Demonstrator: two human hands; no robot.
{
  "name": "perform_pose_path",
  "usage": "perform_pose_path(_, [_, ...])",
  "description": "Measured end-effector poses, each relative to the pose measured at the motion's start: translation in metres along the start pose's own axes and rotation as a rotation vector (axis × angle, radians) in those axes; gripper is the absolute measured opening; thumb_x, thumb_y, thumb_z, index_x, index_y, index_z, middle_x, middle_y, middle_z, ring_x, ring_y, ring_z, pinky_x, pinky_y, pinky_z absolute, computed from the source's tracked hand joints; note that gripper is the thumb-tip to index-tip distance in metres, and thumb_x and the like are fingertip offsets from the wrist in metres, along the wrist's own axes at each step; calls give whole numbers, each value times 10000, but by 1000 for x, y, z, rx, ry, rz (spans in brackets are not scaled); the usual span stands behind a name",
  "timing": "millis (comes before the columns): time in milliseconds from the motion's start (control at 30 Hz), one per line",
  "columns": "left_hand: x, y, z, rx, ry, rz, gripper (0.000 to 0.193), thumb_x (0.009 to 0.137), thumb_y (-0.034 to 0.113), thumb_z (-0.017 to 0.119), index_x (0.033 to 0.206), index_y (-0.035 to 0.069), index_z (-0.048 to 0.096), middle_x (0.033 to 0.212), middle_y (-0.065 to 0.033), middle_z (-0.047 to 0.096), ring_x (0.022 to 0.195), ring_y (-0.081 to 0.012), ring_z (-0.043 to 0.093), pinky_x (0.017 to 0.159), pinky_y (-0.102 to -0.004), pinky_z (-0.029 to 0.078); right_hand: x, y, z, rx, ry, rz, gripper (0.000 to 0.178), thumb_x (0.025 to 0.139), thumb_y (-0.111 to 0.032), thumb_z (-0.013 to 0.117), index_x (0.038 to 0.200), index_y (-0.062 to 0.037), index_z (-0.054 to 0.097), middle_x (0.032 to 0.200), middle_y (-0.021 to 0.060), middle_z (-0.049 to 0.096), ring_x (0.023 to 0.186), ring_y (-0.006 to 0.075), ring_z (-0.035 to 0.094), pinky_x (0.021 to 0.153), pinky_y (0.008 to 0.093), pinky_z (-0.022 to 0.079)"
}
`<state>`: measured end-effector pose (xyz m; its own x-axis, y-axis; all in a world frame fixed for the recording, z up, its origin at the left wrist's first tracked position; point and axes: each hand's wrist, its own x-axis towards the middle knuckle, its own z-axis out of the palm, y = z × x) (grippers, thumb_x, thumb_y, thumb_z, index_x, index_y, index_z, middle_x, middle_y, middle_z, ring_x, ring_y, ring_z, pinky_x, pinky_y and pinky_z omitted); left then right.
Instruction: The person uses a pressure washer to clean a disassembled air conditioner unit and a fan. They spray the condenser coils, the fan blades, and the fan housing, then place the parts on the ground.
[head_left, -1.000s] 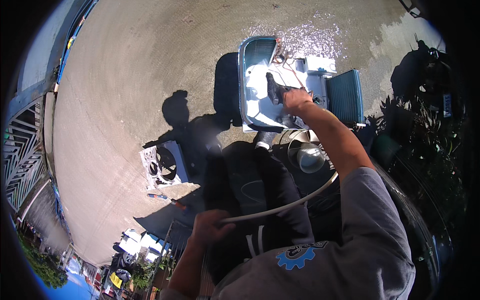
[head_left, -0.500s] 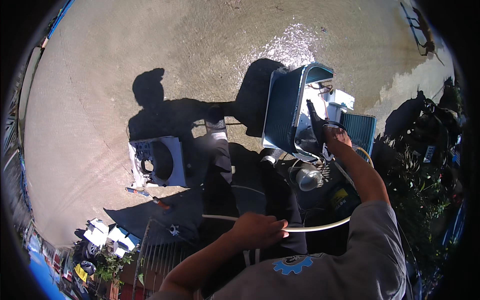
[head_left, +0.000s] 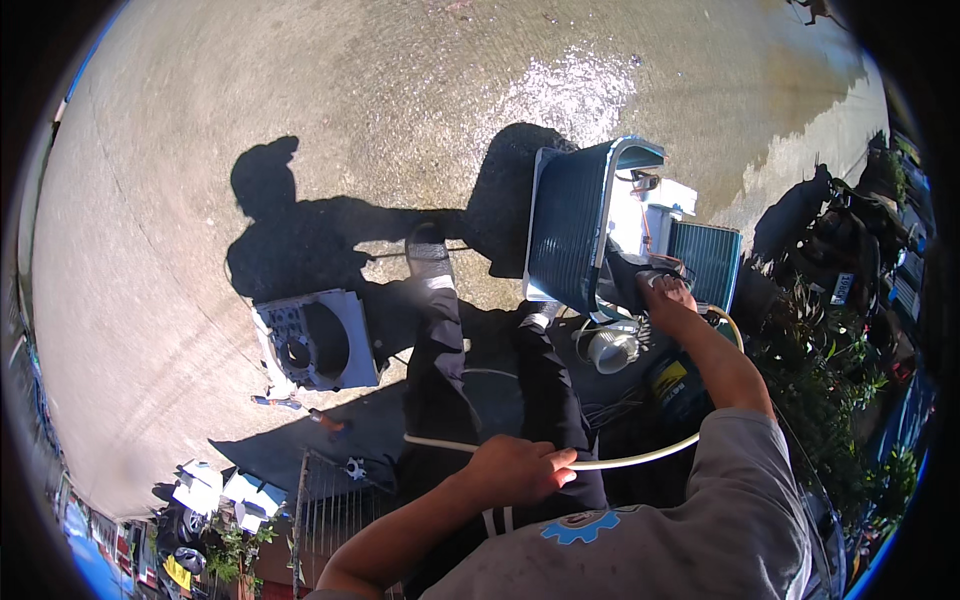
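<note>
Probably rinsing, gripping dark spray gun (head_left: 627, 280) in right hand (head_left: 668, 296) at open side of finned unit (head_left: 567, 232) near right foot (head_left: 541, 311), pale hose (head_left: 640, 462) in left hand (head_left: 518, 468), likely needing steady aim next.

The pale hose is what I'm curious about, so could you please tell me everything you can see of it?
The pale hose is a slim, smooth, round tube, cream-white and yellower at its right bend; it looks like plastic or rubber. The left hand grips it in front of the dark trousers. Rightward it sags slightly, then curves up in a wide arc to near the right hand; any join there is hidden. A short stretch shows left of the gripping hand. No kink shows.
</note>
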<state>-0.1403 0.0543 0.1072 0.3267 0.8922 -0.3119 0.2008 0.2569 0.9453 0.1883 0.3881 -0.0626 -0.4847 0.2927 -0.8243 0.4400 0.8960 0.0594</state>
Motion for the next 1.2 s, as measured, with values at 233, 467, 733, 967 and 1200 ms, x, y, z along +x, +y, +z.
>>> perform_pose_path(233, [1, 3, -1, -32, -7, 0, 308, 997, 439, 710, 1173, 201, 794, 863, 20, 756, 690, -230, 745, 561, -371, 573, -7, -13, -46, 191, -224, 150, 739, 939, -275, 707, 1621, -158, 447, 1439, 204, 645, 1319, 397, 635, 1094, 504, 524])
perform_pose_path(467, [-17, 12, -17, -99, 117, 144, 296, 931, 434, 804, 1098, 191, 783, 788, 27, 702, 680, -206, 724, 560, -357, 545, -87, -10, -138, 656, -32, 244, 714, 871, -265, 775, 1528, -85, 562, 1247, 259, 746, 1178, 440, 718, 1028, 501, 561])
perform_pose_path(733, [-68, 30, -60, 18, 170, 53, 251, 874, 386, 856, 908, 152, 773, 745, -18, 681, 670, -247, 696, 600, -391, 537, -153, -32, -135, 1025, 97, 408, 433, 847, -230, 790, 1193, -6, 657, 983, 184, 736, 957, 337, 734, 898, 438, 557])
perform_pose_path(967, [-102, 67, -100, 151, 155, -81, 225, 853, 267, 898, 820, 85, 770, 708, -63, 679, 657, -271, 694, 602, -402, 535, -259, -138, -80, 1323, 126, 592, 648, 837, -343, 766, 1335, 51, 636, 1118, 295, 748, 1111, 428, 720, 979, 476, 538])
perform_pose_path(1200, [-90, 143, -76, 139, -49, 6, 220, 897, 222, 880, 857, 62, 735, 806, -102, 737, 696, -304, 729, 630, -395, 564, -365, -218, -38, 1466, 41, 607, 605, 844, -305, 778, 1311, 60, 656, 979, 246, 759, 967, 359, 747, 874, 446, 560])
